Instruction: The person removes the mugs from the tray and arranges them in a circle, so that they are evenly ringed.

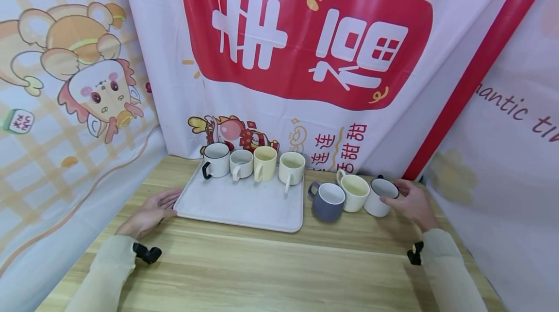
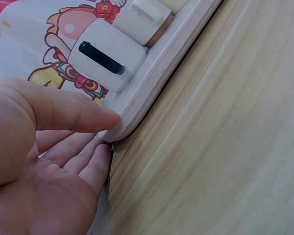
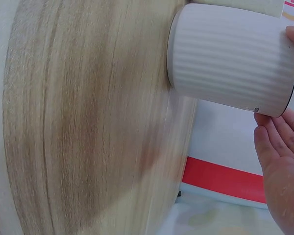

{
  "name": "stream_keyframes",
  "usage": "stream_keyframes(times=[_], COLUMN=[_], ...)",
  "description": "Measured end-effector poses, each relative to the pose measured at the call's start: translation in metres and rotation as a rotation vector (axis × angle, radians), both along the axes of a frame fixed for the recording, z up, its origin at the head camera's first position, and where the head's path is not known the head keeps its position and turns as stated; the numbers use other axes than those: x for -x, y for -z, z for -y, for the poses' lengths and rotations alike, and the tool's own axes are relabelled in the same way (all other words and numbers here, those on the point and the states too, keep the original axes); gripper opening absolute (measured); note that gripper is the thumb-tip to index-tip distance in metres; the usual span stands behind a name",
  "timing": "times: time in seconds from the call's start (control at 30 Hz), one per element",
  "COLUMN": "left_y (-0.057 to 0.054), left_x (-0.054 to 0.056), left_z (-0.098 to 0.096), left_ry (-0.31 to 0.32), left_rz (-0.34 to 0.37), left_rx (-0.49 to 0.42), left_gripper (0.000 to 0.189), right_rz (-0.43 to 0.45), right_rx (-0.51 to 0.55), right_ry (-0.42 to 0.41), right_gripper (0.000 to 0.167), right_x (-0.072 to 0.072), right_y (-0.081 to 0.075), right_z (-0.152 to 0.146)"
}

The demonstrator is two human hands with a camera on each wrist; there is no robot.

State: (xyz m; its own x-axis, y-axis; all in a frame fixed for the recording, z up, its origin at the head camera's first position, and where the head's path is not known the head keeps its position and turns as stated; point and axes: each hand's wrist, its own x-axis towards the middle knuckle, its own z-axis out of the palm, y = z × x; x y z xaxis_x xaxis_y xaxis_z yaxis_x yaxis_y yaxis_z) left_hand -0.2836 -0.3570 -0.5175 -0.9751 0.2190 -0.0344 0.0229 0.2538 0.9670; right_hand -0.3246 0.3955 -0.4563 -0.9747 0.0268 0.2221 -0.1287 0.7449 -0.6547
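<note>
"Pale sleeves (image 1: 105, 273) come nearest, reaching over the wooden desk (image 1: 279, 268) from seven and five o'clock."

"How do the hands stand?"

"Well apart. Take the middle of the white tray (image 1: 236, 212) as the clock's centre. At nine o'clock, the left hand (image 1: 150, 210) has its fingers stretched out, thumb touching the tray's near corner."

"And the other?"

"Far out at three. That right hand (image 1: 412, 205) pinches the ribbed white mug (image 1: 376, 204) at its dark rim, thumb on one side, fingers on the other. The mug is upright, its handle towards twelve. I can't tell whether it bears its full weight on the desk."

"Anything beside it?"

"A yellowish mug (image 1: 357, 200) just inward, handle towards eleven, then a blue-grey mug (image 1: 327, 210), handle towards ten. Both stand on the desk, off the tray."

"What's on the tray?"

"Four mugs along its far side: a black-handled mug (image 1: 220, 164) at eleven, a short fluted mug (image 1: 242, 167) at twelve, a yellow mug (image 1: 267, 169) near one and a cream mug (image 1: 293, 172) at two."

"And beyond them?"

"A printed cloth (image 1: 157, 59) hanging at twelve, with a large red panel."
</note>
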Motion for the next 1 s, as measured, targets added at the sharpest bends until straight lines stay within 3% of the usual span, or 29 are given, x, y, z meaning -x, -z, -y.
stream_keyframes(times=[0.23, 0.47, 0.7, 1.0], left_y=[0.001, -0.002, -0.001, -0.002], left_x=[0.0, -0.001, 0.0, 0.0], left_z=[-0.001, -0.002, -0.001, -0.003], left_ry=[-0.006, -0.007, -0.003, -0.013], left_rz=[0.005, 0.016, 0.012, 0.022], left_rx=[0.003, 0.02, 0.002, 0.021], left_gripper=[0.079, 0.079, 0.079, 0.08], right_rz=[0.038, 0.092, 0.136, 0.06], right_rx=[-0.001, -0.001, -0.044, 0.03], right_ry=[-0.013, -0.015, -0.054, -0.221], right_gripper=[0.091, 0.104, 0.103, 0.09], right_x=[0.0, -0.002, 0.004, 0.002], right_y=[-0.005, -0.029, -0.053, -0.062], right_z=[0.002, 0.022, 0.064, 0.134])
